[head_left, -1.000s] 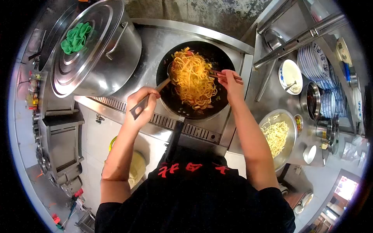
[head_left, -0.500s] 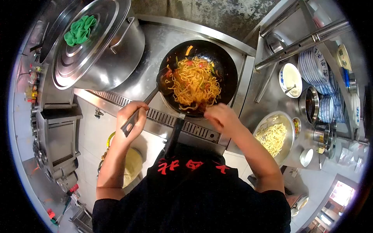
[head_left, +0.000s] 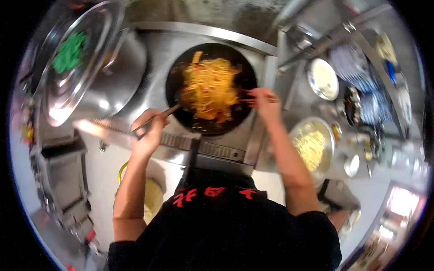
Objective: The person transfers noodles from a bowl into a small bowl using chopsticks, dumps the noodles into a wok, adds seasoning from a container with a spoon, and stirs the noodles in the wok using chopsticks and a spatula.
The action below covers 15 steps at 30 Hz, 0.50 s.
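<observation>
A black wok (head_left: 246, 119) sits on the stove, heaped with noodles (head_left: 210, 86) and bits of vegetable. My left hand (head_left: 148, 131) is closed around the handle of a metal ladle (head_left: 171, 111), whose head is buried at the left side of the noodles. At the wok's right rim, my right hand (head_left: 267, 106) is closed on thin sticks that look like chopsticks (head_left: 245, 100), pointing into the noodles. Motion blur softens their tips. The wok's own handle (head_left: 192, 156) points toward my body, with neither hand on it.
A large lidded steel pot (head_left: 120, 81) stands at left, a green cloth (head_left: 70, 52) on its lid. On the right counter are a bowl of pale noodles (head_left: 312, 151), a white bowl (head_left: 323, 79) and stacked dishes (head_left: 350, 63). A metal rail (head_left: 316, 47) crosses above.
My right hand has moved up along the wok's right rim, with the chopsticks now showing. The noodles have shifted into a taller heap. My left hand keeps its grip, and the view has swung slightly.
</observation>
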Tool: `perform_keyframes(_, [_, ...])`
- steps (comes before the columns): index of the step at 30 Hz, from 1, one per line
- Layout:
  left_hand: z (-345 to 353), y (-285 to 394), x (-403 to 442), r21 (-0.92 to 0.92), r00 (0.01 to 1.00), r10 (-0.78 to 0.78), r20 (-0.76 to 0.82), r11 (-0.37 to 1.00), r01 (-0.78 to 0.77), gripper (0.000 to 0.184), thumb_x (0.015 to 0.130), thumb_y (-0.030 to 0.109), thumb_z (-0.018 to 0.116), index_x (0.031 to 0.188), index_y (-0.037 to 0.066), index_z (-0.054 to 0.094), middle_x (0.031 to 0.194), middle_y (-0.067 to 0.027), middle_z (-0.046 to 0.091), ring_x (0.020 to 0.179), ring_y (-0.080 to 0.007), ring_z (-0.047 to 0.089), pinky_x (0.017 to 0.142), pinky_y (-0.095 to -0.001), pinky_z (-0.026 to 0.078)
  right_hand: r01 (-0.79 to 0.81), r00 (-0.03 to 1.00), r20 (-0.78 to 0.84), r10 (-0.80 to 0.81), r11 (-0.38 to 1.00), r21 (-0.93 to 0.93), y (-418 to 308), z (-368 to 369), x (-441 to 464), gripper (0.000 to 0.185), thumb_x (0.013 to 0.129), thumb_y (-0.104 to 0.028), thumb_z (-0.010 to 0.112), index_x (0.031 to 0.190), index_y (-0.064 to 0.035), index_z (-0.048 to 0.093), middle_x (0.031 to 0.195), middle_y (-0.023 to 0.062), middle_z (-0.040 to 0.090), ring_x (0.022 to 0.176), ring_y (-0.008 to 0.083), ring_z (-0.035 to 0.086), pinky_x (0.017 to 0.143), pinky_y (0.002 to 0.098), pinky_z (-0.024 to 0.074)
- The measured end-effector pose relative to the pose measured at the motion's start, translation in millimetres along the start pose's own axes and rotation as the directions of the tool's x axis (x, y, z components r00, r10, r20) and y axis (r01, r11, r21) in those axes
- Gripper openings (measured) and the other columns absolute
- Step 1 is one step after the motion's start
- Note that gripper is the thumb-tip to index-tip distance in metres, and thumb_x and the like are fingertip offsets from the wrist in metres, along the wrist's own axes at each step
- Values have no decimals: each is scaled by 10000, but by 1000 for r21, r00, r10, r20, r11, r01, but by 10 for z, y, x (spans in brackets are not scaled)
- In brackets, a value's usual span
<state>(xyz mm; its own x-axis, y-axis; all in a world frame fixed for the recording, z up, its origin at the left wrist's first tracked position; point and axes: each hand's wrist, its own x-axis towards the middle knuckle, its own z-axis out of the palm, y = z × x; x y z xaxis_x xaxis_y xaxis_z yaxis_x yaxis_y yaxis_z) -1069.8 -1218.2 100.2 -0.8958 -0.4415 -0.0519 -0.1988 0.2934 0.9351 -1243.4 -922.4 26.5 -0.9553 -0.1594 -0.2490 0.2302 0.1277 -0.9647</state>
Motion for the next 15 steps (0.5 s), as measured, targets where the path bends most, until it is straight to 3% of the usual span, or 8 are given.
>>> perform_keyframes(1, [27, -7, -14, 1, 1000, 0, 16, 1000, 0, 152, 866, 100, 499, 832, -16, 591, 721, -90, 647, 704, -144, 612, 643, -273, 476, 76, 996, 36, -77, 996, 39, 335, 124, 24, 273, 944, -289, 509, 954, -37, 615, 864, 73, 648, 720, 156, 628, 614, 283, 522])
perform_keyframes(2, [52, -33, -51, -64, 999, -49, -1, 997, 49, 147, 873, 98, 509, 831, -20, 587, 720, -89, 647, 701, -143, 609, 650, -270, 476, 45, 998, 43, -48, 997, 60, 419, 273, -44, 275, 945, -278, 507, 956, -20, 602, 864, 86, 645, 718, 167, 625, 624, 300, 526])
perform_keyframes(4, [22, -104, -98, -92, 998, -63, -17, 994, 61, 142, 894, 100, 497, 894, -22, 569, 740, -106, 645, 718, -164, 633, 677, -283, 502, -63, 997, -22, 70, 971, 231, 251, 503, -160, 250, 933, -234, 513, 928, -1, 603, 816, 92, 644, 685, 161, 616, 615, 293, 517])
perform_keyframes(6, [-45, 16, -158, -147, 1000, 9, -26, 989, -13, 150, 919, 93, 461, 933, -39, 531, 814, -133, 620, 740, -210, 650, 694, -309, 529, 5, 998, 53, -22, 955, 297, -28, 468, -246, 267, 924, -236, 516, 873, 8, 610, 760, 77, 635, 653, 136, 604, 593, 265, 498])
perform_keyframes(9, [-89, 146, -195, -214, 993, -9, -116, 977, -16, 147, 914, 60, 453, 936, -65, 525, 865, -149, 592, 761, -247, 654, 714, -326, 544, 143, 990, -14, -143, 987, 77, -379, 427, -236, 291, 924, -289, 521, 859, -30, 635, 730, 43, 620, 618, 120, 544, 561, 287, 436])
perform_keyframes(13, [-139, 302, -91, -46, 993, 54, -107, 997, -60, 130, 885, 30, 476, 898, -56, 573, 822, -117, 613, 743, -205, 652, 683, -285, 520, 286, 957, -33, -287, 958, -29, -613, 117, 82, 285, 918, -333, 538, 911, -80, 671, 718, -2, 609, 630, 103, 535, 563, 276, 437])
perform_keyframes(15, [-187, 359, -40, 42, 997, 43, -70, 998, -40, 123, 865, 26, 485, 878, -45, 585, 791, -110, 623, 730, -181, 650, 659, -272, 504, 226, 974, 36, -225, 936, -269, -728, -176, 266, 259, 937, -277, 506, 957, -63, 650, 826, 33, 644, 678, 100, 581, 577, 241, 468])
